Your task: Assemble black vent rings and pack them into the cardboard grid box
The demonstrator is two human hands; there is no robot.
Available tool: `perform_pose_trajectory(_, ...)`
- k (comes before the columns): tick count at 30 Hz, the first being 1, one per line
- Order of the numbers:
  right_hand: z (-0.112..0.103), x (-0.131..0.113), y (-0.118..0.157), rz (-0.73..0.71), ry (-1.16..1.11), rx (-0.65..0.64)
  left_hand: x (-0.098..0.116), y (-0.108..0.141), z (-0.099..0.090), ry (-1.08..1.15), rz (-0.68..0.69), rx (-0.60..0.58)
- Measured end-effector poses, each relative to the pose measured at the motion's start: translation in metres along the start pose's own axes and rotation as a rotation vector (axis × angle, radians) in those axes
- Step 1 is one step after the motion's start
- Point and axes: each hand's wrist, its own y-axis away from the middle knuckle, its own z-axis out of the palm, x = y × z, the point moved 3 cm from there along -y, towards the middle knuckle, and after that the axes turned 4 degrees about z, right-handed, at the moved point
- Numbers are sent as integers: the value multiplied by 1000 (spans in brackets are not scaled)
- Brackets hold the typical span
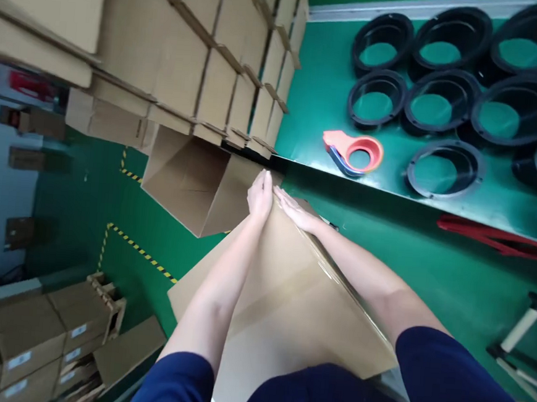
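Observation:
A large cardboard box (289, 289) leans against my body, with a strip of clear tape across its face and more along its right edge. At the box's far corner, my left hand (260, 194) presses on the left side, its fingers together. My right hand (293, 210) lies flat with fingers stretched along the right edge of the same corner. Both hands touch the cardboard, and their fingertips nearly meet. An open cardboard box (184, 179) stands just beyond, to the left of my left hand.
Stacked cartons (178, 51) rise at the upper left. On the green table (313, 105) lie a red tape dispenser (363, 151) and several black rings (373, 104). A red bar (498, 237) runs below the table edge. More boxes (29, 343) sit at the lower left.

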Motion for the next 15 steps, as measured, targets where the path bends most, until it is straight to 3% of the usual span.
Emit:
perform_pose_trajectory(4, 0, 8, -13, 192, -16, 29, 2, -5, 3, 59, 43, 64)
perform_pose_trajectory(8, -3, 4, 0, 424, 24, 94, 15, 14, -2, 168, -77, 162)
perform_pose_trajectory(12, -5, -4, 26, 431, 170, 169, 17, 74, -16, 257, -109, 371)
perform_pose_trajectory(15, -5, 5, 43, 461, 168, 216, -16, 154, -43, 198, -68, 445)
